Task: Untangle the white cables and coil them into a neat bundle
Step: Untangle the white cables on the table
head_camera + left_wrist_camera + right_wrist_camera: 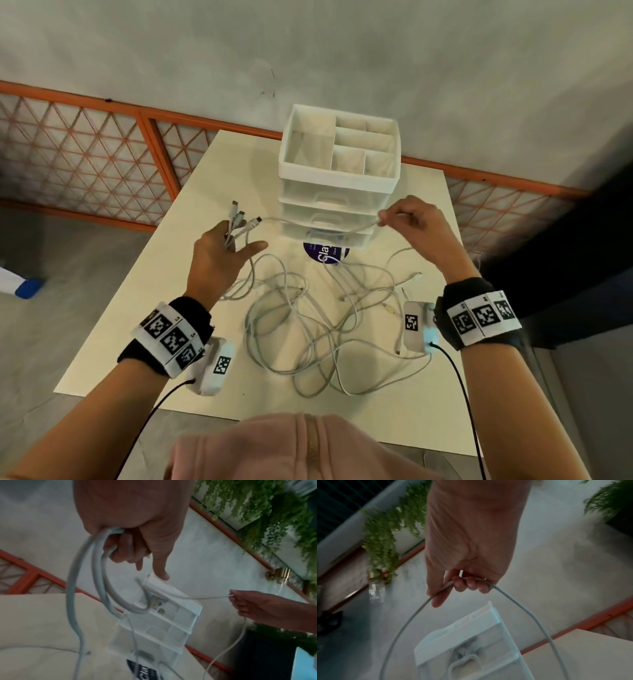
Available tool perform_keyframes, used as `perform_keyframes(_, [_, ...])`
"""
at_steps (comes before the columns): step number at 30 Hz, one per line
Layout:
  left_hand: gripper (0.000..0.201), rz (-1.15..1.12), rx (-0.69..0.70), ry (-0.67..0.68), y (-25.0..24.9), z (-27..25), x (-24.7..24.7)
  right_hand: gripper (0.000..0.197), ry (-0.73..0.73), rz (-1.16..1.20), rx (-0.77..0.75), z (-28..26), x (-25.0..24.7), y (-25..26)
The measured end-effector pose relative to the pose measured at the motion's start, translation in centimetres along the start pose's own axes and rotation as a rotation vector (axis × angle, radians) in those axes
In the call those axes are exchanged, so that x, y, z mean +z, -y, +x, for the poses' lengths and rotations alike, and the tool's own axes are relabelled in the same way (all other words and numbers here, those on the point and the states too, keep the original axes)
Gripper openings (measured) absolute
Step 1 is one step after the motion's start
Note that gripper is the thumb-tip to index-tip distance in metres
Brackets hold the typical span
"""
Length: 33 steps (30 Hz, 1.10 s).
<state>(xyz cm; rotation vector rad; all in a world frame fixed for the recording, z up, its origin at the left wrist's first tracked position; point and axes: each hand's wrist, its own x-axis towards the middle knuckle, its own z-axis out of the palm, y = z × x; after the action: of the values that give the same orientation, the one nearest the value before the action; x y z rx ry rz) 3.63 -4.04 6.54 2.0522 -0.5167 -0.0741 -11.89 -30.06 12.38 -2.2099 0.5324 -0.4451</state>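
A loose tangle of white cables (pixel 308 325) lies on the cream table (pixel 137 318). My left hand (pixel 222 250) is raised over the table's left part and grips several cable ends, whose plugs (pixel 241 216) stick out past its fingers. In the left wrist view those cables (pixel 101 550) loop down from the curled fingers (pixel 123 550). From the plugs one cable (pixel 325 228) stretches right to my right hand (pixel 407 219), which pinches it in front of the drawer unit. The right wrist view shows the curled fingers (pixel 471 584) round this cable (pixel 513 601).
A white plastic drawer unit (pixel 339 171) with an open divided tray on top stands at the table's far middle, a purple label (pixel 325 253) at its foot. An orange lattice railing (pixel 85 150) runs behind the table. A blue and white object (pixel 20 284) lies on the floor left.
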Motion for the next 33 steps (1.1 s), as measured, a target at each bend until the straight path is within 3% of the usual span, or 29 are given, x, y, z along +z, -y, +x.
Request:
perform_keyframes(2, [0.028,-0.134,0.065,0.032,-1.2,-0.3,1.0,0.012,0.084,-0.033,-0.035,-0.2,1.2,1.1])
perform_keyframes(5, [0.029,-0.273,0.138,0.272,-3.0,-0.7,2.6,0.018,0.213,0.021,-0.127,-0.8,3.6,3.1])
perform_keyframes(8, [0.013,-0.314,0.147,0.510,-3.5,-1.1,3.6,0.025,0.216,0.059,-0.178,-1.2,4.0,4.2])
perform_keyframes(10, [0.010,-0.305,0.132,0.521,-3.0,-1.2,3.6,0.033,0.189,0.012,-0.148,-1.3,2.9,3.7])
perform_keyframes(14, [0.009,-0.212,0.109,0.510,-1.7,-0.8,2.5,0.045,0.185,-0.238,0.050,-2.1,0.4,-0.4])
perform_keyframes(16, [0.003,-0.142,0.108,0.553,-1.1,-0.8,2.0,0.048,0.306,-0.338,0.191,-2.8,0.2,-2.8])
perform_keyframes(19, [0.018,-0.082,0.100,0.600,-0.2,-1.0,1.9,0.047,0.536,-0.477,0.399,-4.2,0.8,-5.8])
perform_keyframes(23, [0.044,-0.099,0.055,0.585,0.3,-0.9,1.3,0.029,0.748,-0.549,0.587,-6.5,1.9,-8.9])
perform_keyframes(26, [0.049,-0.246,0.003,0.577,-1.0,-1.2,1.1,0.016,0.616,-0.581,0.484,-6.3,3.3,-9.7])
perform_keyframes(29, [0.039,-0.450,-0.022,0.604,-3.4,-1.3,1.2,0.021,0.379,-0.243,0.336,-5.0,4.6,-6.3])
perform_keyframes(31, [0.038,-0.499,0.025,0.624,-4.7,-1.1,1.2,0.054,0.439,-0.032,0.224,-3.9,5.8,-2.8])
perform_keyframes(33, [0.036,-0.535,0.051,0.655,-5.8,-0.9,1.1,0.091,0.512,-0.081,-0.002,-3.0,7.5,0.0])
